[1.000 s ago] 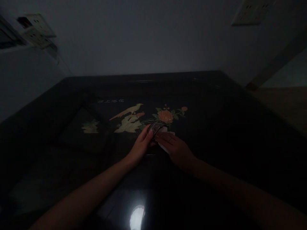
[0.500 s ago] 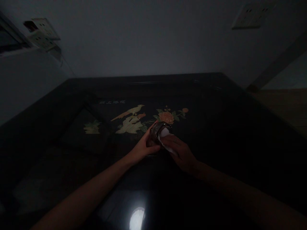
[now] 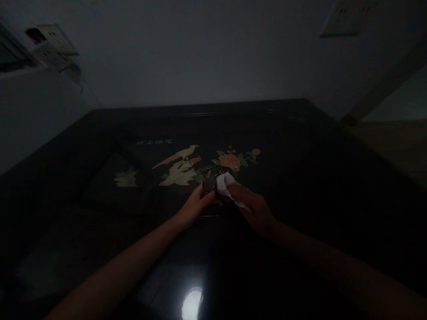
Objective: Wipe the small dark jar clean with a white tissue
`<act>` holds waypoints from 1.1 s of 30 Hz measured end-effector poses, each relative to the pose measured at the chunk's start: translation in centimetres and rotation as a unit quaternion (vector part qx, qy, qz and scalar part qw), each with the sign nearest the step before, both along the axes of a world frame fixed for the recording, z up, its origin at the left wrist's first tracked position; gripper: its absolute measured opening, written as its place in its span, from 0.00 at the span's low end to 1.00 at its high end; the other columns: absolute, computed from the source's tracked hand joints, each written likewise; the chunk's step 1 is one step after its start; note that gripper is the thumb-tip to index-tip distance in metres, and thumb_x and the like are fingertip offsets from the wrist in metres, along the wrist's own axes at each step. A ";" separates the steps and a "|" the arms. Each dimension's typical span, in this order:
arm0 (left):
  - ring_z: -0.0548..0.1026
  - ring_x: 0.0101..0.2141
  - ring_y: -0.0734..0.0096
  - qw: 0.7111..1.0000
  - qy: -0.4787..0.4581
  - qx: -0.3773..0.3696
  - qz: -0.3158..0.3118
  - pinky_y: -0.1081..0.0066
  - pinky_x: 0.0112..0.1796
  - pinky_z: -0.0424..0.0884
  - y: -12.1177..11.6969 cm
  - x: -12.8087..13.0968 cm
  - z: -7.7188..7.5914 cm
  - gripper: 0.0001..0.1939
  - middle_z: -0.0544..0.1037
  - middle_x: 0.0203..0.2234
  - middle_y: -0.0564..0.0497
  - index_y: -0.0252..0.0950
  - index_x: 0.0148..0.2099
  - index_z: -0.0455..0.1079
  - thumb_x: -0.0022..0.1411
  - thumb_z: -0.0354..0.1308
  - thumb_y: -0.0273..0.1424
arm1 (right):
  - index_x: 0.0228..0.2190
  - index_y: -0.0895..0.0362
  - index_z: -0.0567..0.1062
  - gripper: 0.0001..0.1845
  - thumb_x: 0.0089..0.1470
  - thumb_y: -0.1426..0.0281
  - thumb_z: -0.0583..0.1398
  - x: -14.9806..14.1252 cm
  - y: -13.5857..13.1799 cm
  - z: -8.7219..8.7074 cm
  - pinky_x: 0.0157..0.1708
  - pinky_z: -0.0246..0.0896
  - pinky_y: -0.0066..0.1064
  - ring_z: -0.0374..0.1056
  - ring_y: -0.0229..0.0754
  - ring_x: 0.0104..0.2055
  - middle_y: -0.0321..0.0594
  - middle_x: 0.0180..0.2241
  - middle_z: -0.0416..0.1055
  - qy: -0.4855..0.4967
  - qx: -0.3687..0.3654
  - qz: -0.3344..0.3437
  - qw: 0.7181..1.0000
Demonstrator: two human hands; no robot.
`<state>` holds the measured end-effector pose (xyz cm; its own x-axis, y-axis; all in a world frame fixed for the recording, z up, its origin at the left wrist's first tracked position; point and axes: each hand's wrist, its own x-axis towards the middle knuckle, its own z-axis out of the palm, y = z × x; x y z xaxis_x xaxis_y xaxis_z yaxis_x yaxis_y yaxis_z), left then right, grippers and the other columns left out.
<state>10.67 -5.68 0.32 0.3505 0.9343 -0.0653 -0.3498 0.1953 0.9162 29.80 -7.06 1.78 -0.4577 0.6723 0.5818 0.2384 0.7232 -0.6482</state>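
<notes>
The scene is very dark. My left hand [image 3: 194, 205] grips a small shiny dark object [image 3: 211, 180], perhaps a metal band or watch, just above a black lacquered table [image 3: 300, 178]. My right hand [image 3: 254, 208] is closed on a white cloth [image 3: 227, 186] and presses it against that object from the right. Both hands meet near the middle of the table, just in front of an inlaid bird [image 3: 178, 155] and an orange flower [image 3: 230, 161]. What the object is stays unclear in the dim light.
The table top is glossy and reflects a lamp [image 3: 191, 302] near its front edge. A pale wall stands behind it, with socket plates at the upper left [image 3: 50, 44] and upper right [image 3: 347, 18]. Wooden floor [image 3: 393, 146] shows at the right.
The shiny object has been turned and lifted slightly in my left hand. My right hand has slid the white cloth up and over it.
</notes>
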 end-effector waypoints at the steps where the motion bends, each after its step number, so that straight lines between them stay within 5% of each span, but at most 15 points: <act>1: 0.76 0.35 0.65 1.000 -0.021 -0.012 0.000 0.68 0.36 0.72 0.0 0.1 0.0 0.27 0.78 0.37 0.46 0.35 0.47 0.70 0.48 0.66 0.46 | 0.51 0.55 0.69 0.20 0.59 0.76 0.51 0.0 0.0 0.0 0.50 0.66 0.39 0.69 0.44 0.52 0.46 0.48 0.73 -0.001 0.012 -0.003 1.000; 7: 0.75 0.43 0.55 0.995 -0.053 -0.080 0.007 0.62 0.43 0.70 0.2 0.3 -0.1 0.27 0.79 0.37 0.44 0.34 0.43 0.74 0.48 0.64 0.49 | 0.53 0.57 0.67 0.21 0.59 0.77 0.49 -0.3 0.0 -0.3 0.54 0.62 0.42 0.64 0.44 0.56 0.48 0.52 0.70 -0.057 0.056 -0.019 0.997; 15: 0.73 0.45 0.64 0.991 -0.113 -0.076 0.017 0.69 0.40 0.71 0.5 0.5 0.0 0.25 0.74 0.48 0.46 0.41 0.53 0.67 0.56 0.60 0.45 | 0.50 0.62 0.72 0.19 0.61 0.78 0.49 -0.9 -0.1 -0.6 0.53 0.65 0.39 0.67 0.44 0.54 0.49 0.49 0.74 -0.192 0.163 -0.070 0.965; 22: 0.71 0.48 0.63 0.992 -0.111 -0.054 -0.002 0.67 0.44 0.70 0.3 0.6 0.9 0.24 0.73 0.49 0.45 0.40 0.55 0.66 0.56 0.61 0.39 | 0.50 0.63 0.72 0.18 0.59 0.79 0.52 -1.0 -0.2 -0.1 0.48 0.67 0.44 0.67 0.51 0.54 0.52 0.49 0.73 -0.313 0.186 -0.106 0.925; 28: 0.70 0.50 0.63 0.993 -0.108 -0.046 0.022 0.69 0.44 0.70 0.3 0.6 0.6 0.24 0.72 0.51 0.47 0.42 0.56 0.65 0.58 0.61 0.38 | 0.51 0.64 0.71 0.20 0.57 0.81 0.53 -2.1 -0.6 1.2 0.48 0.67 0.43 0.67 0.51 0.52 0.53 0.49 0.72 -0.341 0.129 -0.118 0.924; 33: 0.70 0.50 0.64 0.989 -0.120 -0.045 0.076 0.68 0.50 0.66 0.4 0.6 0.6 0.23 0.74 0.48 0.48 0.40 0.52 0.68 0.55 0.63 0.41 | 0.50 0.62 0.70 0.20 0.56 0.81 0.51 -4.5 -0.4 2.1 0.52 0.65 0.42 0.65 0.48 0.51 0.51 0.47 0.71 -0.286 0.017 -0.113 0.951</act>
<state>11.23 -5.33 0.88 0.2217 0.9716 -0.0830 -0.5869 0.2009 0.7844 25.33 -7.46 3.89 -0.5515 0.7765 0.3049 0.6971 0.6297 -0.3427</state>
